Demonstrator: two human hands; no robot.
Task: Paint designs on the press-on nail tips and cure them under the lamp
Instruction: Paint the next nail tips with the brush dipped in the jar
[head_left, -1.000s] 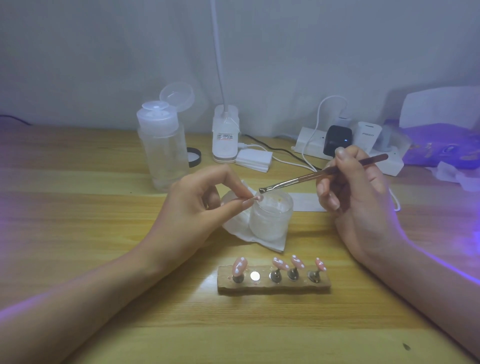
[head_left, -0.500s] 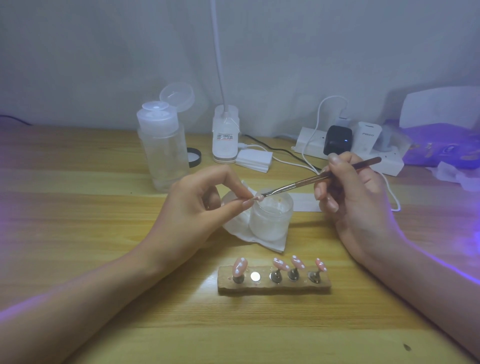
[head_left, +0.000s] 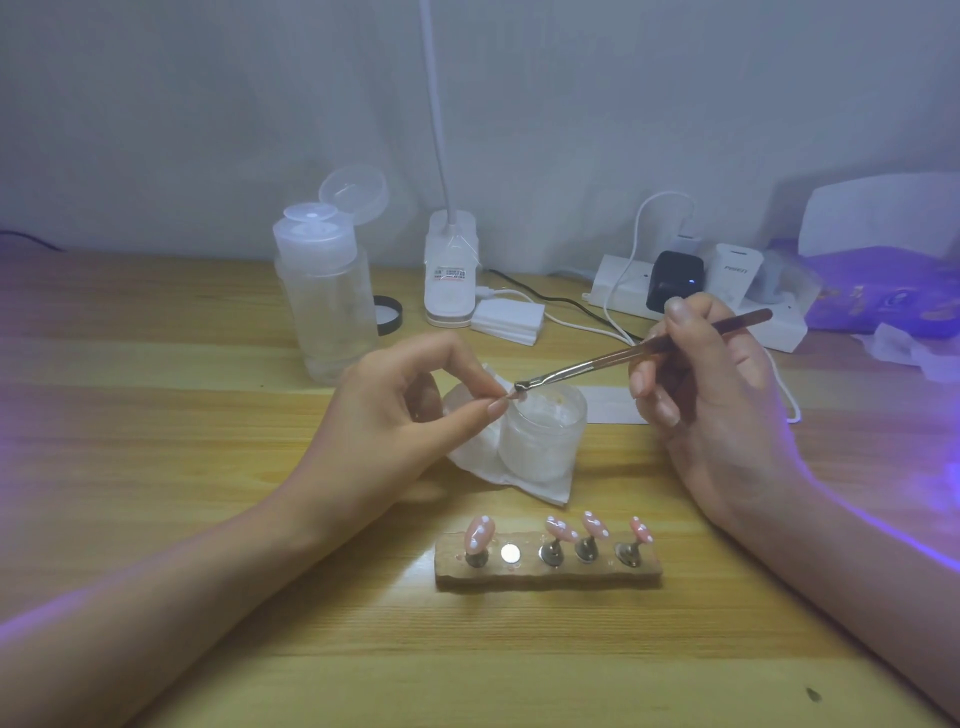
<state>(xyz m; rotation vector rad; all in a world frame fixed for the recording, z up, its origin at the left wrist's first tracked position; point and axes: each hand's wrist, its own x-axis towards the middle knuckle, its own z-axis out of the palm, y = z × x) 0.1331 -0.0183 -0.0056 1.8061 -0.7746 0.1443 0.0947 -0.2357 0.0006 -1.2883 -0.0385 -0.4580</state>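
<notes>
My left hand (head_left: 410, 415) pinches a small pink nail tip (head_left: 511, 397) between thumb and forefinger, over the near rim of a white jar (head_left: 543, 441). My right hand (head_left: 711, 395) grips a thin metal brush (head_left: 639, 351), and the brush head sits right at the nail tip. A wooden holder (head_left: 548, 569) lies nearer to me with several pink, white-dotted nail tips (head_left: 480, 532) on metal stands. One magnet spot (head_left: 510, 553) on the holder is bare.
A clear pump bottle (head_left: 327, 301) with its lid flipped up stands at the back left. A white lamp base (head_left: 451, 275), a power strip (head_left: 696, 306) with plugs and cables, and purple packaging (head_left: 883, 301) line the back. A folded tissue (head_left: 493, 467) lies under the jar.
The brush head dipped down to the nail tip half a second ago and has now lifted slightly. My left hand has stayed in place.
</notes>
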